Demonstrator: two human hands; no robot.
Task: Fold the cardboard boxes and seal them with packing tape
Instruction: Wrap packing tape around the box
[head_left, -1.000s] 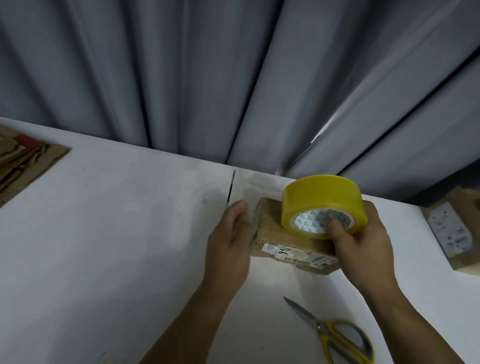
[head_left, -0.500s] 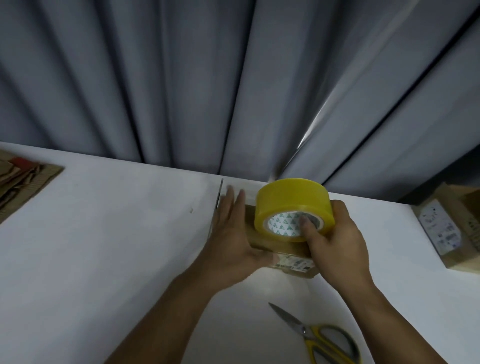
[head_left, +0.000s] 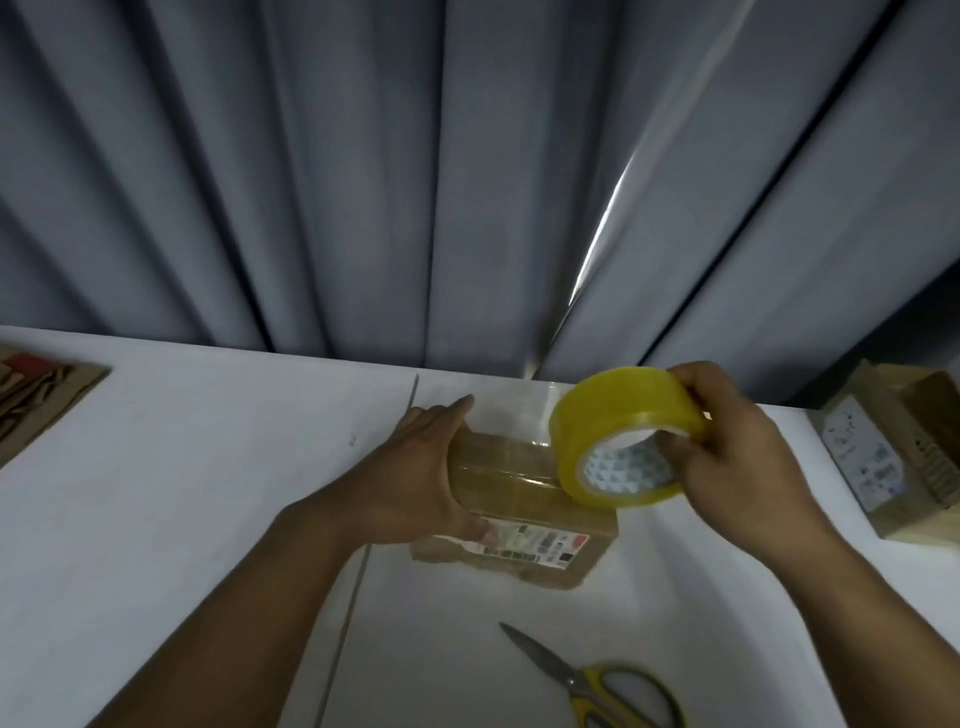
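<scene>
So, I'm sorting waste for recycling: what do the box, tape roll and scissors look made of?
Box: brown cardboard, matte sides; its top shines, likely under clear tape. Tape roll: glossy translucent yellow film, probably plastic, on a white printed core, perhaps card. Scissors: dull grey metal blades; yellow handles look plastic.

Head view, close, down over table (head_left: 182, 467)
</scene>
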